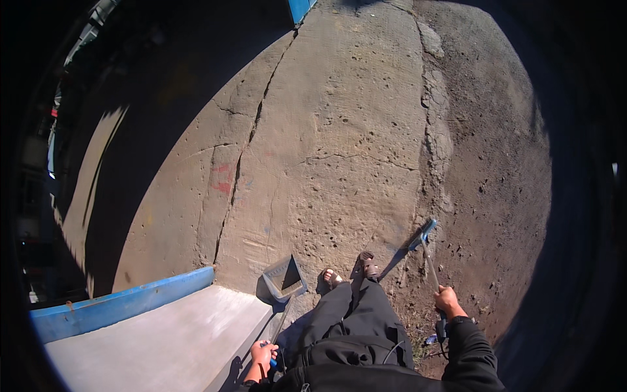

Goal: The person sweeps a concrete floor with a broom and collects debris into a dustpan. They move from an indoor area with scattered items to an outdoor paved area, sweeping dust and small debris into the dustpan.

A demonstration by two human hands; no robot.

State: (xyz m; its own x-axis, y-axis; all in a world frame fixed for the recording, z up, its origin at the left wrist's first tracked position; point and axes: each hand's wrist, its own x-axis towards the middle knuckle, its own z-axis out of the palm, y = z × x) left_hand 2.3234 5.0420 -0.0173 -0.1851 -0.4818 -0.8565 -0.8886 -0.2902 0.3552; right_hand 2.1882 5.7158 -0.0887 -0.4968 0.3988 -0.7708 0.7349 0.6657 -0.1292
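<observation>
My left hand [262, 353] is closed around the handle of a grey long-handled dustpan [291, 290], low on the left. A bit of blue shows at the grip. The pan stands on the concrete in front of a pale step, just left of my sandalled feet. On the right, my right hand [448, 300] grips the pole of a broom [423, 235]. Its blue head rests near the rough border between concrete and dirt, ahead of my feet and to the right. The bristles are too small to make out.
A pale step [163, 333] with a blue metal edge [130, 300] lies at the lower left. Cracked, pitted concrete [346, 117] runs ahead. Loose dirt [490, 176] with small stones borders it on the right. Deep shadow covers the far left.
</observation>
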